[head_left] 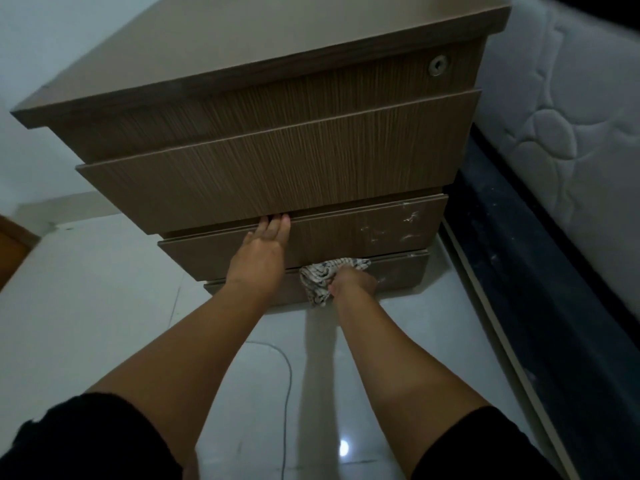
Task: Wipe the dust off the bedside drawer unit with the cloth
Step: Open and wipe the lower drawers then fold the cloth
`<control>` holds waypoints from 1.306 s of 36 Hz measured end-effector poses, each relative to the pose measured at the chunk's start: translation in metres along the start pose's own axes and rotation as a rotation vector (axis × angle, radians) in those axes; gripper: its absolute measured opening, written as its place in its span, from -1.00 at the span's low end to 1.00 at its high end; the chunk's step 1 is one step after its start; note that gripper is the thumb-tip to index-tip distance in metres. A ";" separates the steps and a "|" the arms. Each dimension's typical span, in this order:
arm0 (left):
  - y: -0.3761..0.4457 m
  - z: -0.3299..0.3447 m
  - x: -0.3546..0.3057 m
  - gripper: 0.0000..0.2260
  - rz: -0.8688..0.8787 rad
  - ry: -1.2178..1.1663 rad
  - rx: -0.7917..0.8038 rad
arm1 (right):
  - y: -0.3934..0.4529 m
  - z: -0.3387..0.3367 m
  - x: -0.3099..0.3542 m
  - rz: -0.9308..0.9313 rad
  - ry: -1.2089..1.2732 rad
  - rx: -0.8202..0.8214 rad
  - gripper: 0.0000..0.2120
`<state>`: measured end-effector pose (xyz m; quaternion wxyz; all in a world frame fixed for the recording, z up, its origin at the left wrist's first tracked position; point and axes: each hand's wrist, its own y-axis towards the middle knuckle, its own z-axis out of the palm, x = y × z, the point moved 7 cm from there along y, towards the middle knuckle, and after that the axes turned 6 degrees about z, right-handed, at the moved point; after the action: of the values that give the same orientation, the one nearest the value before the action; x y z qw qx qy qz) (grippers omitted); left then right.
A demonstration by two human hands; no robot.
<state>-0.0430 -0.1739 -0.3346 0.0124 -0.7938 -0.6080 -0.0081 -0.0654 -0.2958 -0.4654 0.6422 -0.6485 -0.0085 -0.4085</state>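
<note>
The brown wood-grain bedside drawer unit [277,174] stands in front of me, with several drawers and a round lock at its top right. Its second drawer is pulled out a little. My left hand [261,252] rests flat on the third drawer's front, fingertips at the gap under the second drawer. My right hand [351,280] presses a crumpled white patterned cloth [320,277] against the top edge of the lowest drawer. White dust smears [407,228] mark the right side of the third drawer front.
A white quilted mattress [571,109] on a dark bed base [540,289] runs along the right, close to the unit. Glossy pale floor tiles [86,306] spread below, with a thin cable [285,393] lying between my arms. A pale wall is behind on the left.
</note>
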 end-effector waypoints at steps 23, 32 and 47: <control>0.020 -0.010 -0.071 -0.47 0.132 0.088 -0.009 | -0.005 -0.031 0.043 -0.194 0.122 -0.261 -0.64; 0.022 -0.008 -0.073 -0.45 0.126 0.178 0.046 | 0.028 -0.046 0.018 -0.004 0.069 -0.236 -0.54; 0.016 -0.008 -0.067 -0.38 0.133 -0.015 0.088 | -0.043 -0.038 0.062 -0.412 0.170 -0.310 -0.74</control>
<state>-0.0447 -0.2427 -0.3285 0.0433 -0.8311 -0.5539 0.0255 -0.0663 -0.3521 -0.4024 0.4369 -0.6871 -0.0234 -0.5801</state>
